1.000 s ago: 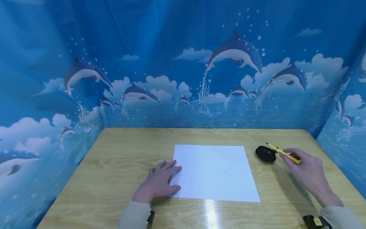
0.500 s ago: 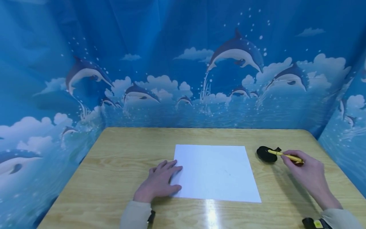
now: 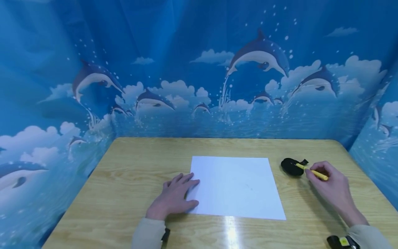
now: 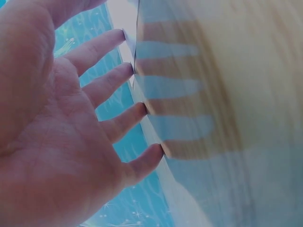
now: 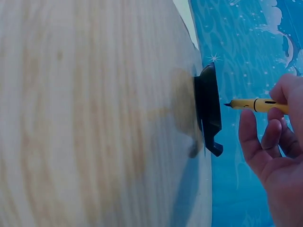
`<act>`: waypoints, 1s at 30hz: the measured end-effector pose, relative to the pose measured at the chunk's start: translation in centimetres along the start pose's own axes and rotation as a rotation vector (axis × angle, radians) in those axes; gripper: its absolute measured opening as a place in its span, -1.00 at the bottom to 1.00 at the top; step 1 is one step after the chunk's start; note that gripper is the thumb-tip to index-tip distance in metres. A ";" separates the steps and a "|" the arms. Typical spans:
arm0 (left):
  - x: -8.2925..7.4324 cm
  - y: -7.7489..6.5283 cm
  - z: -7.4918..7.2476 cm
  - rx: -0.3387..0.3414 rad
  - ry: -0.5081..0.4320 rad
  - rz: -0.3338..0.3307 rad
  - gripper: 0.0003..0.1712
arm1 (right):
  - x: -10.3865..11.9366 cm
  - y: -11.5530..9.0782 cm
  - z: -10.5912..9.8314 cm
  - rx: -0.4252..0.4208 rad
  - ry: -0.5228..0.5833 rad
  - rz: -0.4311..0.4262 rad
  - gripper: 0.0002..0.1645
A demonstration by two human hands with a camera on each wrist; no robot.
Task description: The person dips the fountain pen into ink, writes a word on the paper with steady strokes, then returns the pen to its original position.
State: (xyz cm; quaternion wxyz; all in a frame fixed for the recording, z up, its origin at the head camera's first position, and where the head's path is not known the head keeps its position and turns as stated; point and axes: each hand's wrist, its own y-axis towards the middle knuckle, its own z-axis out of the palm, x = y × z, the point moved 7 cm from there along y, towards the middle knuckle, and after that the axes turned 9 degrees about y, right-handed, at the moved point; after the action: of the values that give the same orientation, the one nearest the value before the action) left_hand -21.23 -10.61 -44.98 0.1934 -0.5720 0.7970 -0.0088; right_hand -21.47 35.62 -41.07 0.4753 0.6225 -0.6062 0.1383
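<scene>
My right hand [image 3: 331, 185] pinches a yellow pen [image 3: 319, 175] with a dark pointed tip between thumb and fingers. The pen's front end lies over a small black dish [image 3: 291, 167] with a short tab on its side. In the right wrist view, the pen [image 5: 258, 105] points at the dish [image 5: 208, 101], with its tip a little apart from it. A blank-looking white sheet of paper [image 3: 233, 186], bearing a few faint marks, lies flat on the table. My left hand [image 3: 174, 197] rests with spread fingers on the sheet's left edge; its fingertips [image 4: 155, 150] touch down in the left wrist view.
The light wooden table [image 3: 140, 159] reaches back to a blue dolphin-print curtain [image 3: 186, 69], which also hangs at both sides. Black straps with small devices [image 3: 342, 241] sit at the wrists. A bright reflection shows on the table in front of the sheet.
The pen tip has come down from beside the dish's far edge to over the dish, and the pen now tilts differently. My left hand stays on the sheet.
</scene>
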 end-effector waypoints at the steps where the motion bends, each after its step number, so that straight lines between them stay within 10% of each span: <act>1: 0.0 0.0 0.0 -0.001 -0.001 0.001 -0.26 | -0.1 0.0 0.0 -0.003 -0.010 0.007 -0.87; 30: 0.2 0.1 -0.1 -0.004 0.004 0.008 -0.25 | -1.4 0.3 1.1 0.064 -0.052 0.098 -0.59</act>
State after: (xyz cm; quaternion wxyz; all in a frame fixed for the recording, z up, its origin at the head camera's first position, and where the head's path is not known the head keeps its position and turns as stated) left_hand -21.39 -10.76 -44.94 0.1905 -0.5695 0.7996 -0.0075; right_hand -22.48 35.65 -42.56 0.4320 0.6100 -0.6436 0.1645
